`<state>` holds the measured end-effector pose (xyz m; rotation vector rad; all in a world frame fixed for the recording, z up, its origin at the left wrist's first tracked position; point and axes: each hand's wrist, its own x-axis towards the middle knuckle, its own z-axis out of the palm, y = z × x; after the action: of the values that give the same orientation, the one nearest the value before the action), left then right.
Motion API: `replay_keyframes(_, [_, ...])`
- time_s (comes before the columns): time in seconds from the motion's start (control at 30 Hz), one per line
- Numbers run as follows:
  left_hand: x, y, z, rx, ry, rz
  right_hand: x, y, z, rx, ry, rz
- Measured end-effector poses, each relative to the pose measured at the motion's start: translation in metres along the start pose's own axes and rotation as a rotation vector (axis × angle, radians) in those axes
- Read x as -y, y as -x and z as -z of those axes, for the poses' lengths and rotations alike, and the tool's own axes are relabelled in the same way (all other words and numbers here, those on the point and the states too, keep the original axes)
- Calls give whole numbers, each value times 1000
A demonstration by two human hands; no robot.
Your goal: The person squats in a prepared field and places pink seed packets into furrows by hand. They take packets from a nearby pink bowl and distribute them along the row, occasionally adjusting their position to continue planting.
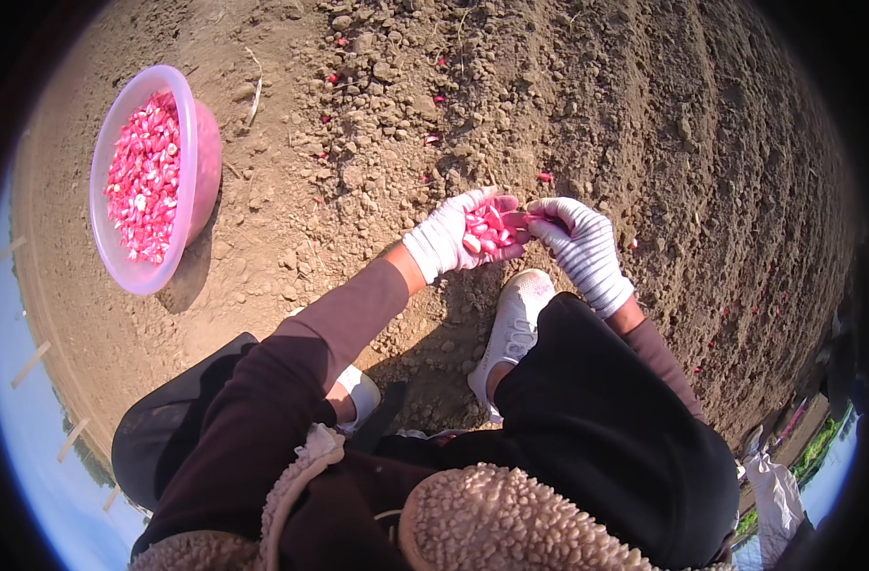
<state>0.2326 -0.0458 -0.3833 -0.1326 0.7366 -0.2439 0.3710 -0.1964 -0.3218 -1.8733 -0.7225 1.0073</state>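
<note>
My left hand (470, 232), in a white glove with pink-stained fingers, is cupped palm up around a small heap of pink-coated garlic cloves (485, 230). Close against its fingertips is my right hand (573, 239), in a striped white and grey glove. Its thumb and forefinger pinch a pink clove (533, 218). At the left, a pink plastic basin (188, 178) on the soil holds many more pink cloves (145, 178). A single clove (545, 177) lies on the soil just beyond my hands.
Tilled, cloddy soil (377, 143) with shallow furrows spreads ahead, with scattered pink cloves (431, 140) in loose rows. My white shoes (516, 321) rest on the soil below my hands. A dry stalk (255, 96) lies beside the basin. At the lower right is a whitish sack (773, 496).
</note>
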Motion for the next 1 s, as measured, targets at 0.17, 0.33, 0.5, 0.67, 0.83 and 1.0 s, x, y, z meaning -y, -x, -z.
replay_keyframes(0.17, [-28, -4, 1, 116, 22, -102, -36, -78, 36, -144, 270, -64])
replay_keyframes(0.33, [-51, -5, -5, 163, 85, -168, -63, -140, 36, -60, 754, 210])
replay_keyframes(0.5, [-60, -8, -18, 222, 146, -201, -64, -163, 20, 35, 1107, 220])
replay_keyframes(0.67, [-64, -13, -23, 256, 94, -227, -62, -150, 24, -43, 974, 185])
replay_keyframes(0.83, [-56, -22, -38, 38, 3, -283, 8, -104, 12, -77, 98, 265])
replay_keyframes(1.0, [-54, -32, -32, -167, -112, -222, 24, -93, 2, 117, 638, 432])
